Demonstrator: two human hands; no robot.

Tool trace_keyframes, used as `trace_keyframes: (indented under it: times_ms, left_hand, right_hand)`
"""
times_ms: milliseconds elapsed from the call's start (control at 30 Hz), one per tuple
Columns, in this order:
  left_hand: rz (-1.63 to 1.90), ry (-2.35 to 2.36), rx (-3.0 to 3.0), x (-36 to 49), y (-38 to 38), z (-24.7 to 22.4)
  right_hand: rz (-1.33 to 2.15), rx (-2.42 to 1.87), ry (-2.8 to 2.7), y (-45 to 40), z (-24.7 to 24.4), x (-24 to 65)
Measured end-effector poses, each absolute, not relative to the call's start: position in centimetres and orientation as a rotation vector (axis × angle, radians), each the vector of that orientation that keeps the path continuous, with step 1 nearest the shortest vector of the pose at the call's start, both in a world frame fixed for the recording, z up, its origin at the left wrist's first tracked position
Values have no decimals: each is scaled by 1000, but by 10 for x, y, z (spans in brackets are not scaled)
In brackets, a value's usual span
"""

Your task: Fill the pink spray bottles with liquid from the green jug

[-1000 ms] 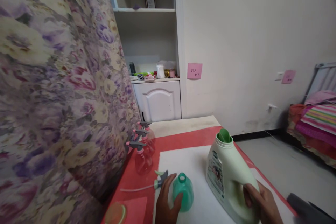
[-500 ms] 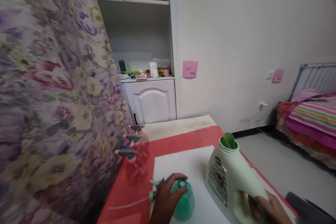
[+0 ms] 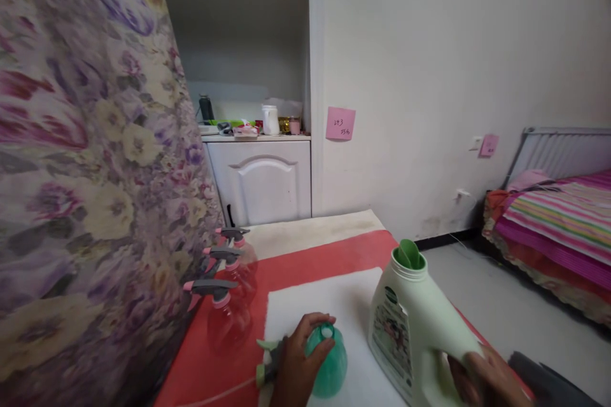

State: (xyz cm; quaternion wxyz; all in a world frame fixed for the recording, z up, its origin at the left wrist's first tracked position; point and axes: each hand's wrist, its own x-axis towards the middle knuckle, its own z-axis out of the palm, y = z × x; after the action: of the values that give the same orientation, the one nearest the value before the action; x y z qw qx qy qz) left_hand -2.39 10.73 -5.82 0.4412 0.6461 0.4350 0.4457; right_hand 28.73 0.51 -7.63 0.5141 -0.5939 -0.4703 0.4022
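Head view. Item: green bottle (image 3: 335, 370), one. Small, translucent, rounded body narrowing to an uncapped round mouth. Location: upright on the white sheet (image 3: 356, 296), near side of the worktop (image 3: 315, 227), left of the jug.

Item: jug (image 3: 405, 324), one. Pale green, large, moulded handle, picture label on its side, threaded neck without cap, darker green spout (image 3: 408, 255) inside the mouth. Location: right part of the sheet, just apart from the bottle.

Left hand (image 3: 300, 365): reaching in from the near edge, back of hand up, fingers gripping the bottle about its upper part, thumb on the near side, forefinger curled behind the mouth.

Right hand (image 3: 487, 372): from the lower right, fingers closed round the jug's handle.

Adjacent: spray head (image 3: 273, 361), grey and light green, tube trailing left, partly hidden by the left hand.
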Motion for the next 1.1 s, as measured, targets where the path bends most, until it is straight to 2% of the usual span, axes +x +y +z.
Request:
trace_keyframes:
  times_ms: [300,567,1100]
  left_hand:
    - [1131,1019,1645,-23,110,-65]
    - [1143,1003,1649,-22,107,-61]
    - [1126,959,1598,-24,107,-62]
  right_hand:
    - [964,-1483,-1264,10,-16,295]
    - [1022,-1603,-1619,9,35,294]
    - [898,-1713,-1946,29,57,278]
